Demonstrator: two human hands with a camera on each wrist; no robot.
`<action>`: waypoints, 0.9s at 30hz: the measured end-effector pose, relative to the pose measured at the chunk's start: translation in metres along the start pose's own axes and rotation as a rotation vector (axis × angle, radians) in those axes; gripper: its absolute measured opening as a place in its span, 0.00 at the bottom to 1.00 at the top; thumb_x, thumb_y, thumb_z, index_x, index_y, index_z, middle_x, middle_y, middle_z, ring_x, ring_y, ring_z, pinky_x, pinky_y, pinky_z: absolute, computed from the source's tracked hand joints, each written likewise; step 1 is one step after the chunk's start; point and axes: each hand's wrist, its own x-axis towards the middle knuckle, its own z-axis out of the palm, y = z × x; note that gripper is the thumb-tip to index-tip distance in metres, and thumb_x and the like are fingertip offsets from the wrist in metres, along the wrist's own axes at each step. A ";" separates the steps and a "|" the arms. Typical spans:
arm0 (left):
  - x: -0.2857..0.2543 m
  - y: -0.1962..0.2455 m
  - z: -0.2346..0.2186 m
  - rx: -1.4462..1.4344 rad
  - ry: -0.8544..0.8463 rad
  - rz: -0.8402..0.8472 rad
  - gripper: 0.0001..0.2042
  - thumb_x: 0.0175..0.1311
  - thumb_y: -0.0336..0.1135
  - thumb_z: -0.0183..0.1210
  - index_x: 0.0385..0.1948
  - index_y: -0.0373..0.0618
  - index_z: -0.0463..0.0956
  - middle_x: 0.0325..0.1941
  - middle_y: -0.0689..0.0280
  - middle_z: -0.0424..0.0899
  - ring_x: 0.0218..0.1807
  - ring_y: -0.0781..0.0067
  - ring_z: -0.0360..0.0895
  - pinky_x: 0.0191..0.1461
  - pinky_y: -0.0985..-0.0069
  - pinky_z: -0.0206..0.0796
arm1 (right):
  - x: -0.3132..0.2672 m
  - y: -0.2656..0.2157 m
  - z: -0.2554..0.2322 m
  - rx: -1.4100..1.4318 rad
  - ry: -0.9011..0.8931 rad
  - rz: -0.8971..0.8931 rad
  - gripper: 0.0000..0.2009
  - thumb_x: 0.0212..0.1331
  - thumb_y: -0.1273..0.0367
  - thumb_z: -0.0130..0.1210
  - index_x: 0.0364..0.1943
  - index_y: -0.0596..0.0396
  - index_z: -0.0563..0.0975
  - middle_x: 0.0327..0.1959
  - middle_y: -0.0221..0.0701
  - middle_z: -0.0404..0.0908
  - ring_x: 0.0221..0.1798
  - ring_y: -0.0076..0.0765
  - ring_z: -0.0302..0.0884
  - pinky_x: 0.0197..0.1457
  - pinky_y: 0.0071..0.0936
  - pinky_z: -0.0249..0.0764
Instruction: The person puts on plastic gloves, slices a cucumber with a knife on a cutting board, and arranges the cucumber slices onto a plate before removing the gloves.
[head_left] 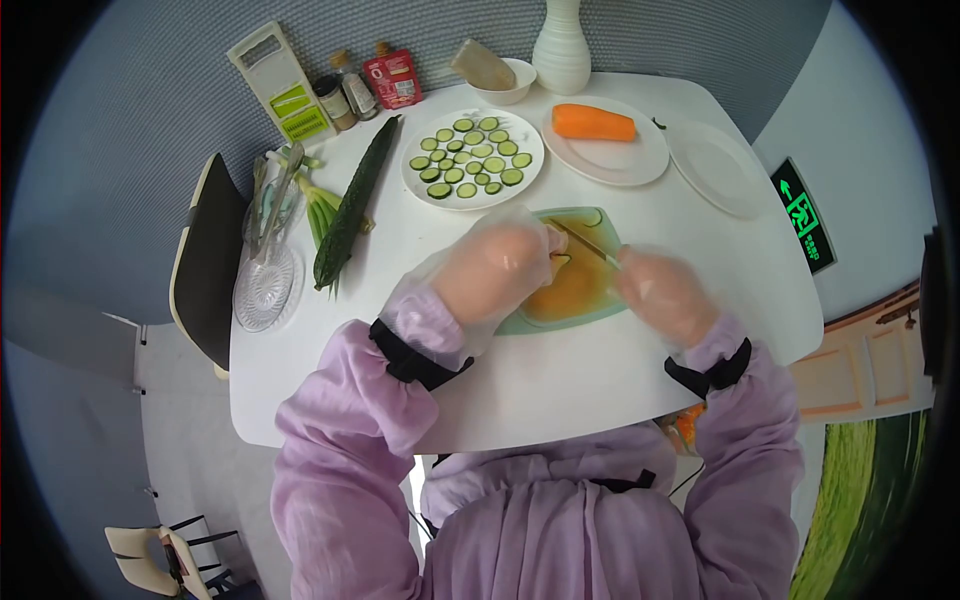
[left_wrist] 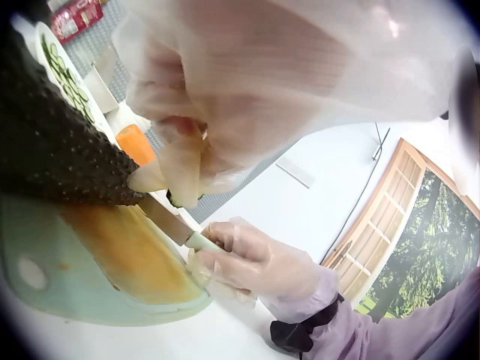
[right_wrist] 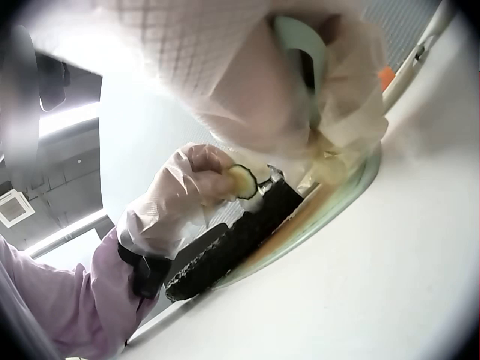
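Note:
My left hand (head_left: 500,262), in a clear plastic glove, pinches a cucumber slice (right_wrist: 242,182) between fingers and thumb. Below it a dark, bumpy-skinned cucumber (right_wrist: 251,232) lies over the cutting board (head_left: 512,324); in the head view that hand and forearm hide it. The gloved right hand (head_left: 665,292) grips the pale green handle of a knife (left_wrist: 166,219). Its blade points across the board, close by the cucumber's end and the left fingertips in the left wrist view. The board has a pale green rim and a brown-orange middle. Another slice (head_left: 593,217) lies at its far edge.
Behind the board stand a plate (head_left: 412,185) of cucumber slices, a plate (head_left: 640,172) with a carrot (head_left: 592,122), and another plate (head_left: 715,170). To the left lie a long cucumber (head_left: 355,205), green onions (head_left: 318,205) and a glass dish (head_left: 266,290). A grater (head_left: 282,85) leans at the back.

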 end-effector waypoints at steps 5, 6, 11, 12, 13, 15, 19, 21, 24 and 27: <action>0.024 -0.008 0.011 0.241 -0.013 0.097 0.07 0.50 0.27 0.58 0.31 0.38 0.78 0.30 0.56 0.80 0.35 0.58 0.77 0.40 0.70 0.69 | -0.013 0.011 -0.014 0.130 0.090 0.043 0.09 0.58 0.66 0.47 0.36 0.58 0.71 0.31 0.46 0.76 0.36 0.56 0.73 0.39 0.46 0.69; 0.030 -0.008 0.014 0.281 -0.002 0.042 0.05 0.50 0.28 0.57 0.29 0.39 0.78 0.30 0.56 0.79 0.35 0.57 0.77 0.40 0.68 0.69 | -0.014 0.022 -0.008 0.105 0.131 0.078 0.11 0.59 0.65 0.46 0.38 0.58 0.71 0.33 0.47 0.76 0.38 0.56 0.73 0.41 0.46 0.69; 0.066 0.012 0.025 0.629 -0.103 0.007 0.04 0.51 0.29 0.55 0.26 0.40 0.77 0.30 0.55 0.79 0.36 0.54 0.77 0.40 0.66 0.69 | -0.017 0.030 -0.021 0.100 0.122 0.188 0.14 0.60 0.64 0.46 0.43 0.60 0.71 0.36 0.47 0.76 0.42 0.56 0.73 0.45 0.45 0.69; 0.073 0.015 0.028 0.716 -0.127 -0.002 0.05 0.52 0.30 0.54 0.25 0.40 0.77 0.30 0.55 0.79 0.36 0.54 0.77 0.40 0.65 0.69 | -0.018 0.035 -0.016 0.106 0.189 0.143 0.13 0.60 0.63 0.46 0.42 0.59 0.70 0.34 0.48 0.76 0.41 0.57 0.72 0.44 0.45 0.67; 0.079 0.012 0.034 0.718 -0.127 0.001 0.05 0.52 0.30 0.54 0.25 0.40 0.77 0.30 0.55 0.79 0.36 0.54 0.77 0.40 0.65 0.69 | -0.019 0.039 -0.013 0.113 0.256 0.097 0.13 0.61 0.63 0.47 0.42 0.59 0.69 0.32 0.48 0.75 0.39 0.57 0.71 0.42 0.46 0.66; 0.086 -0.003 0.049 0.776 -0.133 0.010 0.06 0.53 0.30 0.51 0.24 0.42 0.77 0.30 0.53 0.79 0.37 0.51 0.77 0.40 0.63 0.69 | -0.019 0.042 -0.016 0.113 0.207 0.134 0.15 0.61 0.63 0.46 0.44 0.60 0.69 0.37 0.48 0.75 0.43 0.56 0.71 0.46 0.45 0.66; 0.083 -0.012 0.066 0.660 -0.042 -0.043 0.06 0.53 0.31 0.51 0.24 0.43 0.77 0.28 0.52 0.78 0.35 0.50 0.77 0.39 0.62 0.68 | -0.020 0.039 -0.022 0.115 0.146 0.188 0.17 0.60 0.63 0.44 0.46 0.62 0.70 0.43 0.48 0.75 0.49 0.55 0.70 0.52 0.44 0.66; 0.080 -0.014 0.063 0.592 -0.161 -0.068 0.06 0.53 0.32 0.51 0.23 0.43 0.76 0.28 0.52 0.78 0.34 0.49 0.76 0.37 0.60 0.67 | -0.021 0.038 -0.022 0.114 0.145 0.182 0.16 0.60 0.63 0.44 0.45 0.62 0.70 0.43 0.48 0.75 0.48 0.55 0.70 0.51 0.44 0.66; 0.072 -0.022 0.062 0.601 -0.195 -0.059 0.07 0.55 0.34 0.52 0.22 0.42 0.75 0.27 0.52 0.77 0.33 0.49 0.75 0.36 0.60 0.65 | -0.021 0.038 -0.018 0.095 0.172 0.153 0.16 0.60 0.62 0.44 0.44 0.62 0.71 0.42 0.48 0.75 0.47 0.56 0.71 0.50 0.44 0.67; 0.067 -0.007 0.046 0.590 -0.179 -0.048 0.07 0.55 0.35 0.52 0.23 0.42 0.75 0.27 0.52 0.77 0.32 0.50 0.74 0.35 0.60 0.65 | -0.018 0.040 -0.013 0.087 0.191 0.128 0.15 0.61 0.63 0.45 0.42 0.61 0.71 0.40 0.48 0.75 0.45 0.56 0.71 0.48 0.45 0.67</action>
